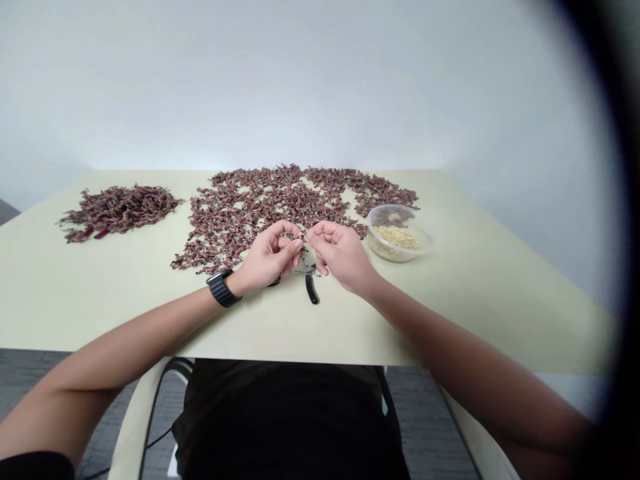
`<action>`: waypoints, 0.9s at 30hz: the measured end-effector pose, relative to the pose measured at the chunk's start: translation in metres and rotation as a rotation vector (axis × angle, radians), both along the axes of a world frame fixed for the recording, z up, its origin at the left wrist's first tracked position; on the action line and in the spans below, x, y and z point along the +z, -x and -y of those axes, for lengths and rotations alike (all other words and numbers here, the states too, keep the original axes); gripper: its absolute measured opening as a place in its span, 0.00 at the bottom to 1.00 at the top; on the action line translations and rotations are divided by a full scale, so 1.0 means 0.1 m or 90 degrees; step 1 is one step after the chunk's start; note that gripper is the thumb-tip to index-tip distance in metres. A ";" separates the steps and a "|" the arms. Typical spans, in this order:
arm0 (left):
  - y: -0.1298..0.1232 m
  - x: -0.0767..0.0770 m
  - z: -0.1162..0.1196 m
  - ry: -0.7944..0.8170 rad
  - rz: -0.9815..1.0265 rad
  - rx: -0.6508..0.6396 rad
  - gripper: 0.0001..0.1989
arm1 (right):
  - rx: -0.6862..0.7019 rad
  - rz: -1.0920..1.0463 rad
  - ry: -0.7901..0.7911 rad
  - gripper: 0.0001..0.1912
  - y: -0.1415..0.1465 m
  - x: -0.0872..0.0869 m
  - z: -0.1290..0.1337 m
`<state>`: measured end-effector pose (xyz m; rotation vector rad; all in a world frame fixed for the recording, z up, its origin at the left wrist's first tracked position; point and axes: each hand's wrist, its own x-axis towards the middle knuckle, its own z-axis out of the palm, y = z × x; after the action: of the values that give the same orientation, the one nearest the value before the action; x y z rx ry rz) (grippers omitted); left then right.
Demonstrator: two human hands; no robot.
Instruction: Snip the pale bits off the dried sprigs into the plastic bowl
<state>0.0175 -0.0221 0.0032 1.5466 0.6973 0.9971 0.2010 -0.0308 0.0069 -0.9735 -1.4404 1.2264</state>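
Two bare hands come together low over the table, the left hand [267, 257] and the right hand [340, 253], with their fingertips almost meeting. Both grips look closed, the fingers curled inward and the thumbs pressed toward them. A tiny dark piece [300, 236] shows at the fingertips, mostly hidden by them and too small to make out, so I cannot tell which way it points or whether either hand really pinches it.

Just below the hands, a small black-handled cutter [311, 283] lies flat on the tabletop, untouched by the fingers. Its metal head sits under the gap between the hands and is partly hidden by them. One handle runs toward the person, angling slightly right, and the other is mostly hidden beneath the left hand. Whether it is pliers or snips is hard to say.

A wide, patchy spread of reddish-brown dried pieces [265, 207] lies just beyond the hands, and a denser heap of them [117, 212] sits well to the left. Near the right hand, a clear plastic tub [397, 233] holds pale yellow bits. A black watch [223, 288] circles the left wrist. The pale green table [475, 267] runs out to a cut-off right side.
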 end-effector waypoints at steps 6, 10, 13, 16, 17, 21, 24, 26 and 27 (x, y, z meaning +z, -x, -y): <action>0.00 0.03 -0.01 0.034 0.019 -0.015 0.19 | -0.012 0.075 -0.065 0.16 -0.05 0.03 -0.03; 0.00 0.01 -0.02 0.056 0.043 -0.033 0.17 | -0.108 0.224 -0.241 0.09 -0.09 0.07 -0.01; -0.01 0.00 -0.03 0.074 0.048 -0.037 0.17 | -0.112 0.294 -0.338 0.07 -0.12 0.06 -0.02; -0.01 -0.01 -0.03 0.092 0.050 -0.038 0.18 | -0.107 0.341 -0.408 0.08 -0.14 0.02 -0.04; -0.01 -0.02 -0.03 0.095 0.052 -0.039 0.18 | -0.105 0.353 -0.428 0.08 -0.14 0.01 -0.05; -0.01 -0.01 -0.03 0.093 0.056 -0.040 0.18 | -0.111 0.363 -0.450 0.08 -0.13 -0.03 -0.06; -0.01 0.00 -0.02 0.079 0.048 -0.034 0.19 | -0.129 0.345 -0.395 0.09 -0.10 -0.03 -0.04; -0.01 0.00 -0.02 0.073 0.044 -0.028 0.19 | -0.135 0.333 -0.359 0.09 -0.08 -0.03 -0.03; -0.01 0.00 -0.02 0.072 0.045 -0.025 0.19 | -0.137 0.328 -0.347 0.10 -0.08 -0.03 -0.02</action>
<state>0.0190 -0.0204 0.0028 1.4145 0.6607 0.9629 0.2086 -0.0284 0.0043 -1.0576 -1.8743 0.3865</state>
